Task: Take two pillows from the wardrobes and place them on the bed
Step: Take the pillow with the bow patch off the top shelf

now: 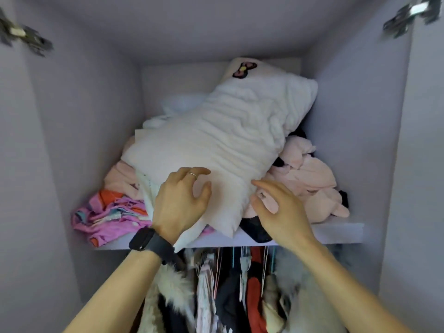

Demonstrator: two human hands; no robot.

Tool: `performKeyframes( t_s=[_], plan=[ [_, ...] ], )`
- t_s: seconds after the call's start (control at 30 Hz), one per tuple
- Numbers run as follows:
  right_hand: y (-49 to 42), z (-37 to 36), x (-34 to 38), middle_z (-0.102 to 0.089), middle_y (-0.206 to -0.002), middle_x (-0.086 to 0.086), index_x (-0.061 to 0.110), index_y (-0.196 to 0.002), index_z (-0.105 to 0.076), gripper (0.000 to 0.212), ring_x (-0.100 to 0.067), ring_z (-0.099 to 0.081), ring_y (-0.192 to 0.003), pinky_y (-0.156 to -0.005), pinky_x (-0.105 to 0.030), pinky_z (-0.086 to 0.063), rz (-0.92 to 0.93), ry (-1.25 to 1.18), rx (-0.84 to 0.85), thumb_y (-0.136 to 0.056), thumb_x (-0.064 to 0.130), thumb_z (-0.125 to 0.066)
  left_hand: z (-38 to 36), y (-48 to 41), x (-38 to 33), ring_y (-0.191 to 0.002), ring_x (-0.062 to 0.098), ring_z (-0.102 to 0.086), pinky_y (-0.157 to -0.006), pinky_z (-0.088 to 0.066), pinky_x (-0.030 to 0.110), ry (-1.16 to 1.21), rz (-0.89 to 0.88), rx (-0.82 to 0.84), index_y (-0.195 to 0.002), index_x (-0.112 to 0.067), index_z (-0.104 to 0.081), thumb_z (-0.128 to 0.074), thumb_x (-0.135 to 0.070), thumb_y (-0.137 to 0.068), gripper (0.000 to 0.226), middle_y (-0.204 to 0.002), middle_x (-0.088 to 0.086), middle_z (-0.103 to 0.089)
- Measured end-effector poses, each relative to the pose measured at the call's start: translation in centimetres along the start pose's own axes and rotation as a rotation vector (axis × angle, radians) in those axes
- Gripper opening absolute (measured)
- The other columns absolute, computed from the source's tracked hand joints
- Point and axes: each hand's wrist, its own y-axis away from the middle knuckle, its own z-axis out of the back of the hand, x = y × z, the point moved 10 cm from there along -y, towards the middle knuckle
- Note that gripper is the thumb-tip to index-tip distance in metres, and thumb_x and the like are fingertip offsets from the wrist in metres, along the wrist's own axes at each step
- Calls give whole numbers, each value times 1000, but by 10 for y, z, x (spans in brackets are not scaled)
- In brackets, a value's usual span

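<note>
A long white pillow lies on top of a heap of clothes on the wardrobe's upper shelf, its near end hanging over the shelf's front edge. Behind it a second white cushion with a pink bow leans on the back wall. My left hand, with a ring and a black watch, rests on the pillow's near end with fingers spread. My right hand hovers at the pillow's right side, fingers apart, holding nothing.
Pale pink fleece clothes are piled to the right of the pillow, and a pink and orange patterned garment lies to the left. Hanging clothes fill the space under the shelf. Door hinges sit on both side walls.
</note>
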Motion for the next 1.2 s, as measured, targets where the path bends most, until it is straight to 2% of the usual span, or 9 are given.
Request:
performKeyframes(
  t_s=[0.13,0.27,0.37,0.47,0.6,0.73,0.87,0.97,1.2],
  plan=[
    [-64,16,-7,-52,-140,15,36,-133,-58,40,-7,-46,-133,-109,-28,-38,-6,-34,-49,-94,39,-63,6,-55,11,-120,19,-53,-93,-50,39,-88,30,-5,-122,-37,-63,-53,-44,-93,31,-132,-9,-58],
    [-120,20,-39,-42,-150,8,36,-145,-45,56,-13,-38,-140,-116,-37,-33,-137,-116,-93,-93,47,-63,-2,-110,33,-127,18,-47,-94,-49,38,-126,94,42,-128,-38,-58,-53,-47,-94,35,-139,-9,-51],
    [-166,16,-71,-20,-165,-1,41,-153,-27,73,-24,-23,-150,-121,-42,-23,-260,-64,-102,-90,61,-57,-25,-161,49,-133,21,-45,-102,-45,41,-162,119,106,-133,-39,-53,-48,-52,-95,41,-145,-6,-47],
    [-206,6,-96,-1,-168,-4,41,-157,-6,93,-30,-15,-153,-121,-45,-22,-407,-106,-111,-85,73,-54,-61,-215,69,-139,27,-40,-114,-34,45,-209,159,219,-140,-42,-44,-41,-61,-92,51,-149,2,-44],
    [-246,-19,-123,4,-168,-5,39,-157,8,113,-26,-2,-154,-122,-43,-16,-491,-215,-156,-77,77,-62,-100,-273,94,-141,35,-37,-116,-26,52,-217,277,309,-148,-45,-30,-27,-77,-87,69,-155,7,-39],
    [-255,-34,-148,-5,-167,-7,45,-154,9,120,-29,-11,-152,-119,-44,-23,-544,-154,-264,-67,83,-64,-125,-313,106,-137,38,-42,-115,-28,53,-159,326,367,-148,-50,-26,-22,-93,-74,85,-151,10,-41],
    [-259,-34,-153,-11,-165,-11,45,-154,4,115,-33,-24,-148,-115,-45,-30,-536,-144,-318,-70,77,-67,-140,-337,116,-134,36,-46,-112,-35,49,-78,340,417,-151,-51,-15,-27,-100,-61,102,-153,10,-42],
    [-260,-31,-148,-11,-165,-9,42,-156,3,113,-31,-22,-149,-113,-44,-32,-511,-109,-319,-73,74,-68,-145,-344,122,-131,37,-49,-110,-38,47,-67,339,409,-152,-49,-16,-30,-105,-50,116,-150,8,-47],
    [-255,-11,-122,-13,-162,-11,35,-157,-6,108,-34,-33,-142,-105,-41,-40,-435,-67,-361,-76,65,-71,-109,-332,100,-127,41,-50,-107,-41,48,-24,337,252,-147,-36,-31,-50,-96,-55,111,-143,16,-48]
  ],
)
